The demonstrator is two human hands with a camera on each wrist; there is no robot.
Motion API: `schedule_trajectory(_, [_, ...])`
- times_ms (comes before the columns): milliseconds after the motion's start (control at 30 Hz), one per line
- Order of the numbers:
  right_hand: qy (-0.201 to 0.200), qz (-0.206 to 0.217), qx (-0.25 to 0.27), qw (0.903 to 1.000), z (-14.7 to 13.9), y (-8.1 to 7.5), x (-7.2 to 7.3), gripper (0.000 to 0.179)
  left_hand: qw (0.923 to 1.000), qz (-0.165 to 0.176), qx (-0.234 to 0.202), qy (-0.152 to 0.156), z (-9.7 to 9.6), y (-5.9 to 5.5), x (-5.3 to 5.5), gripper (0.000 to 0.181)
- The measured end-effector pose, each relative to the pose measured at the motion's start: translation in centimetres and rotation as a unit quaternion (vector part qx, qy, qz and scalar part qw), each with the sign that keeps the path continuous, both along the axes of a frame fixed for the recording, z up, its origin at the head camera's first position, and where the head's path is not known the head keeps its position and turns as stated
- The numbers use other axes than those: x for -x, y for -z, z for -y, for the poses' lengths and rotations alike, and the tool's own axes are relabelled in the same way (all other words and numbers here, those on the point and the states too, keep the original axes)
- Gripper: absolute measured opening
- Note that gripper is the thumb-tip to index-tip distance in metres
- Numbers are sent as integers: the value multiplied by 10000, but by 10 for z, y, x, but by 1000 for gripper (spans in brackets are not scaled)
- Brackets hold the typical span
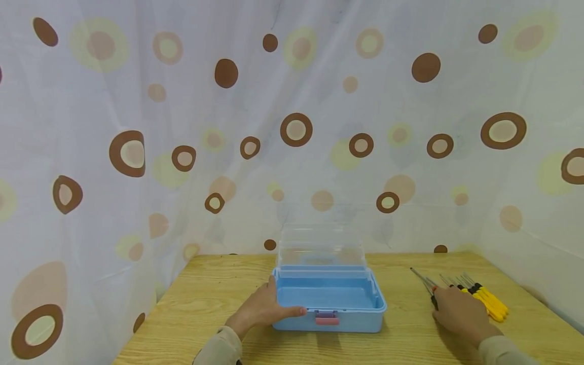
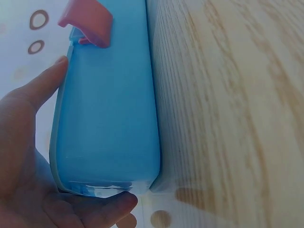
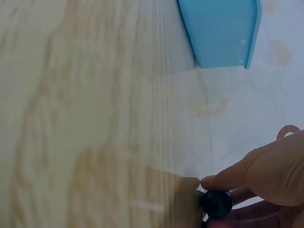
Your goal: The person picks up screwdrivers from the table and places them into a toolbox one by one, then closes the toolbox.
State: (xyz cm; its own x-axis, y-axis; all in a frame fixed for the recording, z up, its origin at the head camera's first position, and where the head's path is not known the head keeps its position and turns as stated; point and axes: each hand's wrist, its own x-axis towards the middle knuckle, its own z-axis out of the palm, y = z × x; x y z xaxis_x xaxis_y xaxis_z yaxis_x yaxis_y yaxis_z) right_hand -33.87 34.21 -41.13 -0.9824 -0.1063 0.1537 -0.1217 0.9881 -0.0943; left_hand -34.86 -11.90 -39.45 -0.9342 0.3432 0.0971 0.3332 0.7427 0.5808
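Note:
A light blue plastic box (image 1: 356, 322) stands on the table with its clear lid (image 1: 321, 248) tipped back, and its inside looks bare. My left hand (image 1: 261, 308) holds the box's left front corner, thumb along the front rim and fingers at the left end. On the box's front is a pink latch (image 2: 90, 23). To the right, my right hand (image 1: 461, 312) pinches a screwdriver by its dark handle (image 3: 217, 204); thumb and forefinger meet over the handle in the right wrist view. Its fingers partly hide the neighbouring screwdrivers.
Several yellow-and-black-handled screwdrivers (image 1: 495, 304) lie in a row beside my right hand, shafts pointing away. The wooden table (image 1: 182, 329) ends at the back against a hanging white curtain (image 1: 319, 101) with brown and yellow dots, which also runs along both sides.

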Motion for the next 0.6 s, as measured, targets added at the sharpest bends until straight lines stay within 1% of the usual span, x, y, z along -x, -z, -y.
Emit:
schedule_trajectory(100, [46,94,58,9999,-1,0,2,8,10000,-4,-53,35,0,1,2,134])
schedule_trajectory(233, [31,186,161,9997,-5,1,4,13,9999,-7,-119,66,1,1,2,133])
schedule_trajectory(333, [25,271,389,9989,-8,0,5,7,9999,11,-114,46,0,0,1,133])
schedule_trajectory(400, [70,336,616,9975,-10,-1,5,7,10000,21,-72,20,0,0,1,134])
schedule_trajectory(500, [126,358,926,9950,-12,-2,4,14,10000,42,-25,-17,1,0,1,135])
schedule_trajectory(600, [192,331,1087,9933,-14,-3,3,20,10000,74,-1,-35,1,1,2,135])
